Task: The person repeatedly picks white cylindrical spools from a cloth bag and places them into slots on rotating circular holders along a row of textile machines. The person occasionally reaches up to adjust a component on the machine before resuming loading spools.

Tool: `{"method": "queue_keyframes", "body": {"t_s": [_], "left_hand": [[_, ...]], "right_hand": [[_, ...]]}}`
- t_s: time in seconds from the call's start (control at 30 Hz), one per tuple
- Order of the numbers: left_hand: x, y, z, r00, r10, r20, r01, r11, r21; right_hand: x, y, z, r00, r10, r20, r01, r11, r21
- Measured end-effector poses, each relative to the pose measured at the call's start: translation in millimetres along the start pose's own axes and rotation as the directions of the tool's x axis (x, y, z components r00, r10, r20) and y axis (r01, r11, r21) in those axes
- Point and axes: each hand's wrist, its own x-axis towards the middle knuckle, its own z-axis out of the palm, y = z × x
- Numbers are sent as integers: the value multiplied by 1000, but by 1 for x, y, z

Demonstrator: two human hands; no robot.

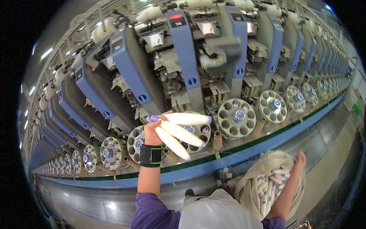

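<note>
My left hand (pixel 152 131), with a black band round its wrist, is closed on three white yarn bobbins (pixel 181 132). They fan out to the right from my fingers, with purple ends showing. Behind and below them is a round magazine (pixel 206 138) with several pockets, partly hidden by the bobbins. At the lower right, my right hand (pixel 300 162) is at the far right rim of a cloth sack (pixel 244 183); its fingers are too indistinct to read. Inside the sack lie many loose yarn bobbins (pixel 280 176) like the held ones.
A long winding machine with blue upright panels (pixel 183 49) curves across the view. Round magazines (pixel 236 117) line its front above a blue rail (pixel 244 150). Brown tubes (pixel 217 142) stand between them. One panel shows a red light (pixel 176 17).
</note>
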Motion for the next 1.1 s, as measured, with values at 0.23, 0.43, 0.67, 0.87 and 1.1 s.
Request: {"method": "queue_keyframes", "body": {"t_s": [0.23, 0.43, 0.67, 0.87, 1.1], "left_hand": [[12, -40, 26, 975, -198, 103, 181, 971, 159], [-15, 24, -20, 993, -118, 9, 117, 988, 106], [-70, 104, -100, 974, 7, -228, 42, 977, 207], [-40, 56, -121, 980, -144, -138, 125, 983, -137], [-20, 54, -172, 981, 20, -195, -60, 978, -202]], "right_hand": [[-190, -91, 172, 184, -249, 951, -155, 948, 278], [-152, -41, 151, 114, -51, 992, -73, 996, 60], [13, 42, 45, 976, 197, 91, -212, 952, 221], [-181, 20, 267, 401, -126, 907, 2, 991, 137], [-405, -53, 308, -591, 68, 804, -720, 406, -563]]}}
